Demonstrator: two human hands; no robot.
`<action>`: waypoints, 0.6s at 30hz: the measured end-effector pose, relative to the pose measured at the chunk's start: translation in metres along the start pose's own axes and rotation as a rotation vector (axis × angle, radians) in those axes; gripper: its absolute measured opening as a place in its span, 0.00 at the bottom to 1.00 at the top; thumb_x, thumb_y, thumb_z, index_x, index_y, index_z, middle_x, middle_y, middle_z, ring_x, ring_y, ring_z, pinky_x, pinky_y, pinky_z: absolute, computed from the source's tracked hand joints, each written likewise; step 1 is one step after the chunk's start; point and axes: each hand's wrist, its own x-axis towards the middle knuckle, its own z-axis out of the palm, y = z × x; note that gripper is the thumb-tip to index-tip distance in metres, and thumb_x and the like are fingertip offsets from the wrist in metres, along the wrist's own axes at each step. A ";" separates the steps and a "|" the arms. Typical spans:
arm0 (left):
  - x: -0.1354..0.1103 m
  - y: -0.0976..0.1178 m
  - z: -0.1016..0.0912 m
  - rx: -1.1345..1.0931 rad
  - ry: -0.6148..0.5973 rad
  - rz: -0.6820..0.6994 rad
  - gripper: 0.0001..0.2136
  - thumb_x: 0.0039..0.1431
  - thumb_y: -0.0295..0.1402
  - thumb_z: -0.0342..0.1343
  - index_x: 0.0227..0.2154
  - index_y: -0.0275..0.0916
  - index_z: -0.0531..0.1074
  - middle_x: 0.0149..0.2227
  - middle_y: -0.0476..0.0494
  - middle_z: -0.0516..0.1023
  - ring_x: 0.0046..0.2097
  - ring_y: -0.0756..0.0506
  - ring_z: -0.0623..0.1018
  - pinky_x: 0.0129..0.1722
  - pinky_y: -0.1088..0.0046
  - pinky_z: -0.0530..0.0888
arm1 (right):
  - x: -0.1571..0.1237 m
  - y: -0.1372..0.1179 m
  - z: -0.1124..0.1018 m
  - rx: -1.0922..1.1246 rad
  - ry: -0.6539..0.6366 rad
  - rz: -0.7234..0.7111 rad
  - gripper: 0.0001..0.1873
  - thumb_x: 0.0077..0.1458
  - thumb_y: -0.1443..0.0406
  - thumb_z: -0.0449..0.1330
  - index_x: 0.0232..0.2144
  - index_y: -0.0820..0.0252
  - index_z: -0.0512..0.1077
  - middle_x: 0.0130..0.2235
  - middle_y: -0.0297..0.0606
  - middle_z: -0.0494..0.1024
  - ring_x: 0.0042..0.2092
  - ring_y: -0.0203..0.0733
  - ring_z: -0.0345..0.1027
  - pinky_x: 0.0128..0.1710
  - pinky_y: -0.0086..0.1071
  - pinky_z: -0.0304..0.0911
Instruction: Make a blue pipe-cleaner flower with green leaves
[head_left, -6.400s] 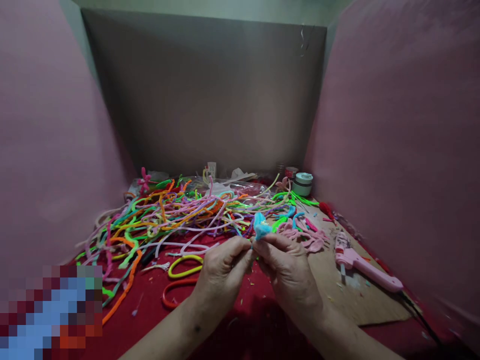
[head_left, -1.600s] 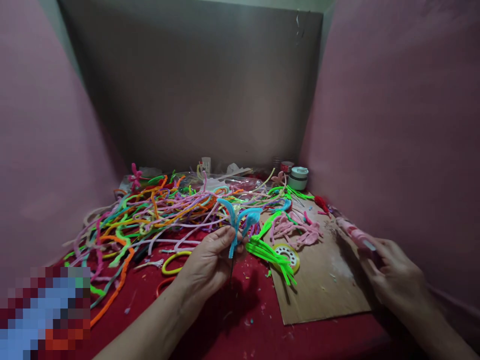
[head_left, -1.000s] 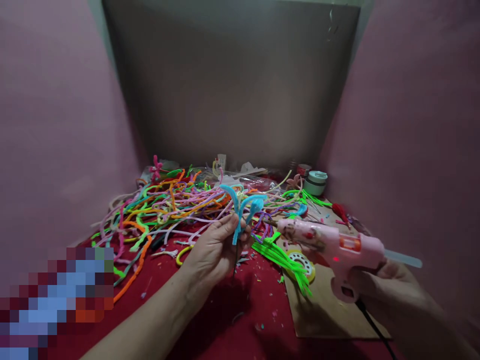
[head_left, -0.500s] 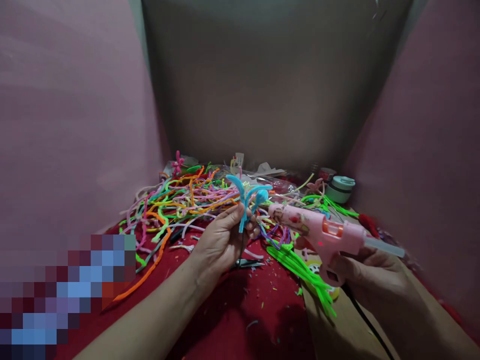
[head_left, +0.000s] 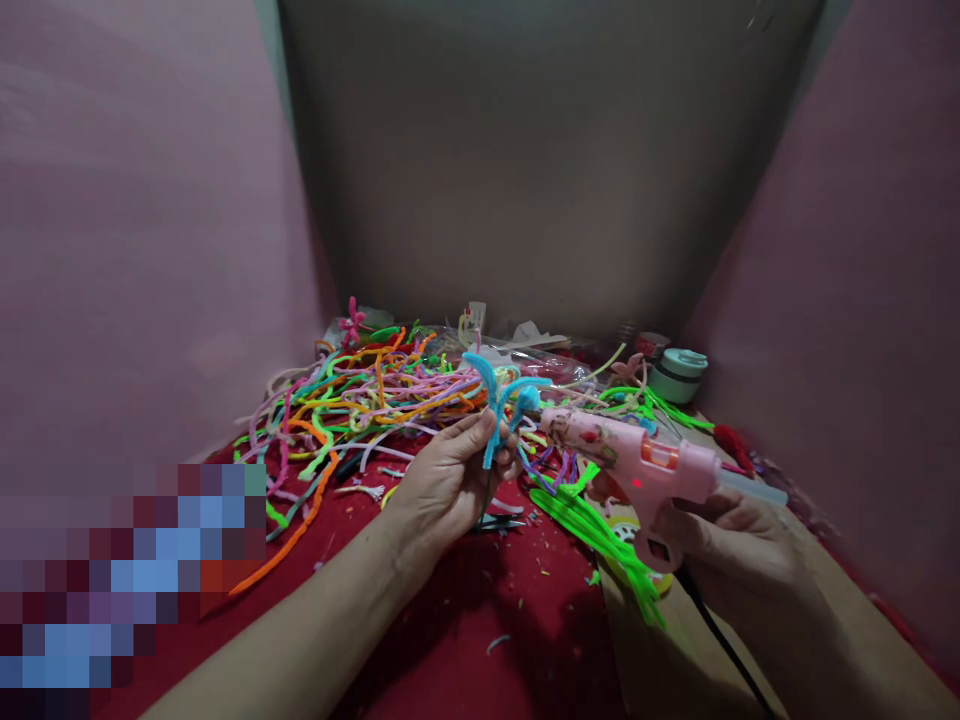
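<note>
Between the thumb and fingers of my left hand [head_left: 450,475] is a blue pipe-cleaner flower [head_left: 496,405], with its looped petals spreading upward. My right hand [head_left: 739,545] is wrapped round the handle of a pink hot glue gun [head_left: 622,445]. The gun's nozzle points left and meets the flower's right side; whether it touches cannot be made out. A glue stick [head_left: 752,490] sticks out of the gun's back, and a small red light glows on its body. Below my left hand lies a pair of scissors [head_left: 499,522], partly hidden.
Tangled coloured pipe cleaners [head_left: 375,395] cover the back left of the red cloth [head_left: 465,640]. A bundle of green pipe cleaners [head_left: 600,545] lies below the gun. A mint-green jar [head_left: 679,375] stands at back right. The gun's black cord [head_left: 724,635] runs down to the right.
The glue gun has shifted slightly left, its nozzle now closer to the blue flower. My left hand has moved a little to the right with the flower.
</note>
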 end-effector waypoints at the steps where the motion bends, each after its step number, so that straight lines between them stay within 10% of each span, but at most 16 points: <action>1: 0.000 0.000 0.000 0.003 0.001 0.002 0.06 0.45 0.27 0.62 0.22 0.32 0.71 0.21 0.49 0.71 0.23 0.53 0.69 0.24 0.76 0.68 | 0.000 0.001 -0.001 0.004 0.004 0.005 0.11 0.34 0.58 0.69 0.20 0.59 0.77 0.18 0.37 0.73 0.20 0.38 0.63 0.20 0.30 0.60; 18: 0.001 -0.001 -0.002 0.017 -0.004 0.013 0.07 0.44 0.28 0.63 0.22 0.32 0.71 0.21 0.49 0.71 0.23 0.53 0.70 0.25 0.75 0.69 | -0.002 -0.002 -0.002 -0.014 -0.055 -0.010 0.09 0.37 0.61 0.68 0.18 0.60 0.74 0.18 0.34 0.69 0.20 0.34 0.56 0.18 0.27 0.53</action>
